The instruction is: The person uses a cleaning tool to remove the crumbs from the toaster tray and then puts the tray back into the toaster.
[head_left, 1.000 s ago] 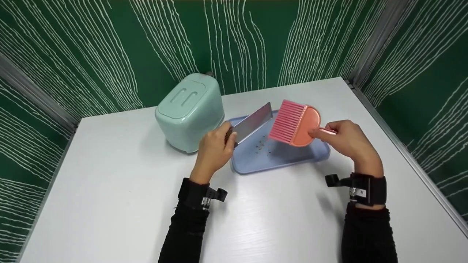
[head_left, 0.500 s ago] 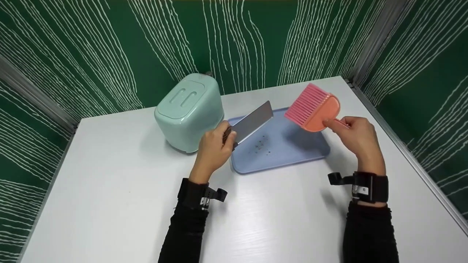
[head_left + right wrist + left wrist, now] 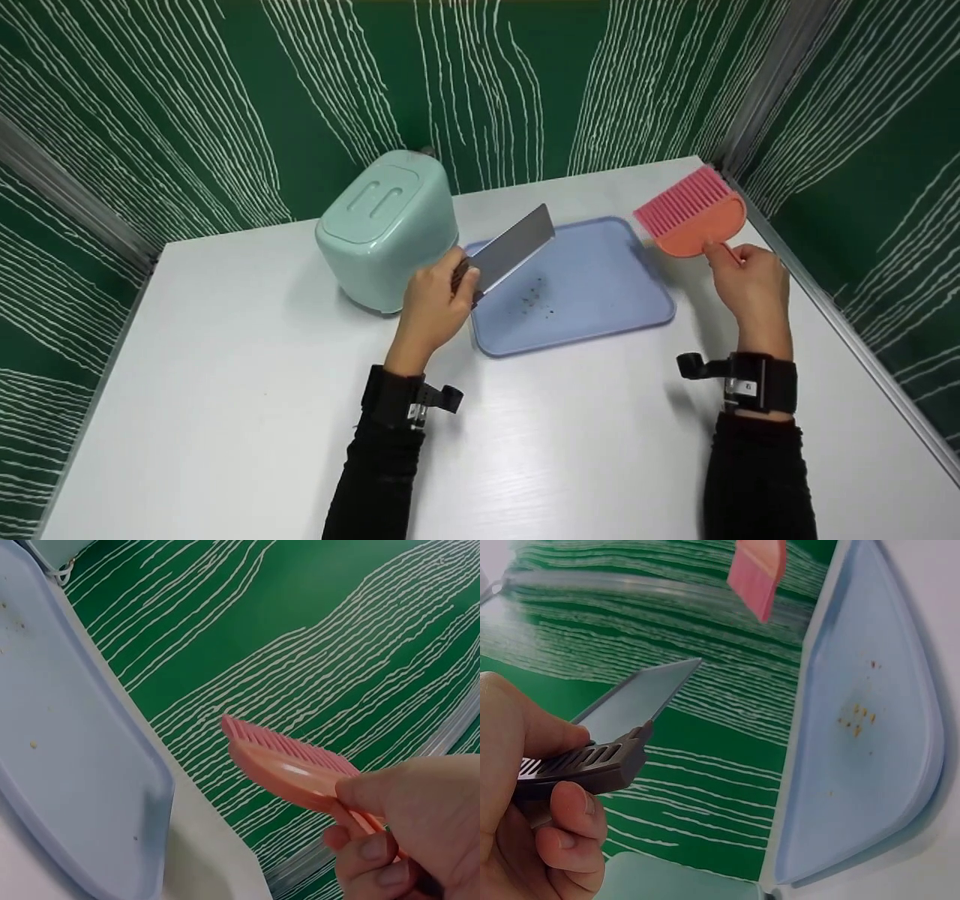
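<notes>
In the head view my left hand point(image 3: 439, 298) grips the slotted dark handle of a broad-bladed knife point(image 3: 517, 244). The blade is held up over the left part of a blue tray point(image 3: 600, 300), its end slanting away to the right. Small brown and orange crumbs point(image 3: 857, 717) lie in the tray, clearest in the left wrist view. My right hand point(image 3: 752, 289) pinches the thin handle of a brush point(image 3: 705, 225) with an orange body and pink bristles. That brush is in the air beyond the tray's right end, bristles pointing up and left; the right wrist view shows it from its edge.
A mint-green toaster point(image 3: 390, 232) stands left of the tray, close behind my left hand. White tabletop point(image 3: 247, 390) surrounds them. Green walls point(image 3: 510, 97) with white streaks border the back and both sides.
My right hand has carried the brush from above the tray to the right, past its end, turning the bristles upward. The left hand and the knife have shifted only slightly.
</notes>
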`<state>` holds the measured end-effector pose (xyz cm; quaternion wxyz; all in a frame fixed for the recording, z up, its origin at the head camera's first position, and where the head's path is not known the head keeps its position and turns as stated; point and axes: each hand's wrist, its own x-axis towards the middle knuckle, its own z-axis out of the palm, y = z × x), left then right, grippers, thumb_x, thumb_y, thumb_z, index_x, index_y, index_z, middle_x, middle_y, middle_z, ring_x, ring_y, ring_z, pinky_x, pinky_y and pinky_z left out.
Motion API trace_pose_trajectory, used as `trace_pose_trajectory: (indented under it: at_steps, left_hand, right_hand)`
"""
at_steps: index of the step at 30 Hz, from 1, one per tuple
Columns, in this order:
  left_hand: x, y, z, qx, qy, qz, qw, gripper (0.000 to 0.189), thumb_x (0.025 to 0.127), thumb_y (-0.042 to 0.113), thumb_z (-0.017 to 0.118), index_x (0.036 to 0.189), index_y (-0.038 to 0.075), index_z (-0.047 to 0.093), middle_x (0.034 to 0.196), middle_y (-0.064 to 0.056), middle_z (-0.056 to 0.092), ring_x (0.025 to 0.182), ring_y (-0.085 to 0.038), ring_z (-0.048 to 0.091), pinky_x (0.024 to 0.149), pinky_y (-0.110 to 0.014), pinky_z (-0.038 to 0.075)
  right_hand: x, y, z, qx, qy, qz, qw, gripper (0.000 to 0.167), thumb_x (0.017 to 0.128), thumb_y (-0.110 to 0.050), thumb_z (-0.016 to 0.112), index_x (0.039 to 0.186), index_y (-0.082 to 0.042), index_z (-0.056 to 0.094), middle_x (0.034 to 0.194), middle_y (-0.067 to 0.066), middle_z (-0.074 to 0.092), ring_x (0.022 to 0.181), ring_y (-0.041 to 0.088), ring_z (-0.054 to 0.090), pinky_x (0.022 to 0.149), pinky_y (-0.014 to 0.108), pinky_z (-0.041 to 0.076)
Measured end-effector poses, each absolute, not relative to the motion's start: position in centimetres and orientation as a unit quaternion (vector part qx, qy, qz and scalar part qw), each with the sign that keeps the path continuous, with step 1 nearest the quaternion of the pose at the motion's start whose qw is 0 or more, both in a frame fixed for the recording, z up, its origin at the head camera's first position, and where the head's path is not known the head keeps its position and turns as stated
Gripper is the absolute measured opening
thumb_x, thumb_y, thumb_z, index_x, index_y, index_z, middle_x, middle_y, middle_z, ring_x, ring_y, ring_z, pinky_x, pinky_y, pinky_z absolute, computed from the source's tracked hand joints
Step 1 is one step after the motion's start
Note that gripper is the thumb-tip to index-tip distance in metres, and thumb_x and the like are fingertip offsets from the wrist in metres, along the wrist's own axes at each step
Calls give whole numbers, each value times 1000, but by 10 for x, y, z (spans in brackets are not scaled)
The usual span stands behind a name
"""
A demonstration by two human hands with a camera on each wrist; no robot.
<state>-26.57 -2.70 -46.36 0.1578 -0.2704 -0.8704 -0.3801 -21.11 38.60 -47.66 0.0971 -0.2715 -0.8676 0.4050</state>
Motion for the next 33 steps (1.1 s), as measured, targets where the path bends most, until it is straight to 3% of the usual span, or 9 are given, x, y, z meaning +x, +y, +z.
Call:
trace_pose_trajectory:
  at_steps: [8, 14, 20, 26, 33]
  left_hand:
    - [-265, -27, -464, -271, -866, -387, 164, 20, 105, 17, 62, 92, 3, 57, 73, -6, 49, 69, -22, 50, 61, -34, 36]
    - [-265, -27, -464, -276, -864, -382, 179, 22, 105, 18, 62, 90, 3, 56, 71, -5, 49, 68, -22, 49, 61, -34, 36]
    - [-265, -27, -463, -271, -865, -383, 179, 21, 104, 18, 63, 90, 3, 57, 72, -6, 50, 68, -23, 50, 61, -35, 36]
    - [-265, -27, -464, -271, -865, -385, 174, 20, 104, 17, 63, 91, 3, 58, 72, -7, 51, 69, -24, 51, 61, -34, 36]
    - [-265, -26, -463, -270, -866, -384, 169, 19, 104, 17, 63, 93, 2, 58, 73, -7, 50, 69, -24, 50, 61, -34, 37]
  right_hand:
    - [-210, 398, -489, -265, -872, 406, 69, 54, 109, -47, 44, 113, 3, 62, 93, 8, 59, 91, 27, 51, 71, 35, 42]
    - [-211, 406, -502, -249, -884, 393, 55, 53, 111, -40, 38, 117, 7, 64, 103, 21, 61, 93, 30, 53, 71, 35, 42]
    - [-207, 411, -507, -266, -871, 414, 6, 55, 111, -45, 40, 121, 4, 63, 101, 12, 59, 96, 27, 51, 75, 33, 43]
    - [-204, 415, -508, -295, -852, 432, -23, 60, 110, -52, 43, 127, 3, 61, 106, 11, 58, 103, 27, 50, 80, 35, 44]
    - [-205, 415, -518, -298, -861, 412, -23, 65, 107, -52, 47, 136, 6, 56, 133, 25, 56, 118, 36, 52, 87, 37, 44]
